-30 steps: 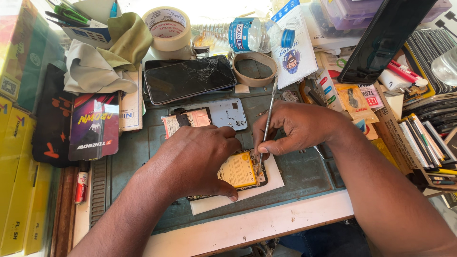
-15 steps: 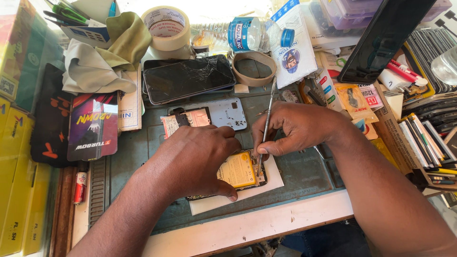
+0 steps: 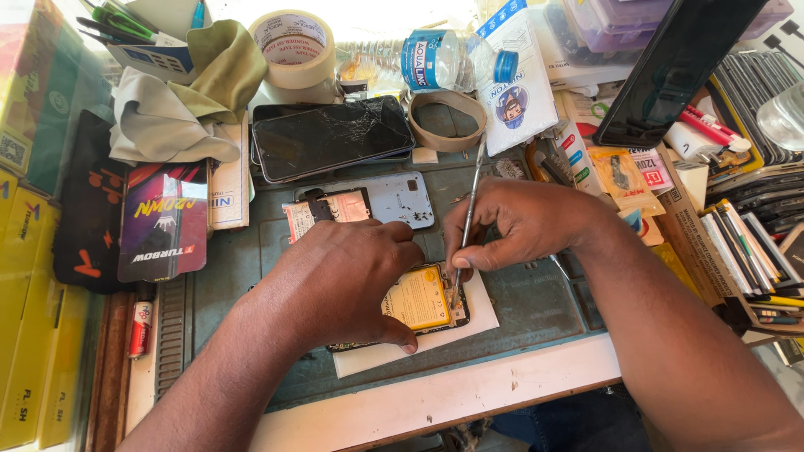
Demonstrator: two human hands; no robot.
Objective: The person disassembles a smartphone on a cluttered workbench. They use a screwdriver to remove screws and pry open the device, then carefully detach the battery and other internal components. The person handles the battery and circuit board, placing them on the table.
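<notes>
Fingers of the right hand (image 3: pixel 523 226) pinch a metal pry tool (image 3: pixel 466 213); left hand (image 3: pixel 339 280) presses flat on the opened phone (image 3: pixel 423 301).

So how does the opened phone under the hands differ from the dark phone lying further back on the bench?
The opened phone with the yellow battery shows its insides, while the black phone with the cracked screen is closed. The opened one lies on white paper, pinned by the left hand and probed by the right hand with a thin metal tool; the cracked one lies untouched. Both lie flat.
</notes>
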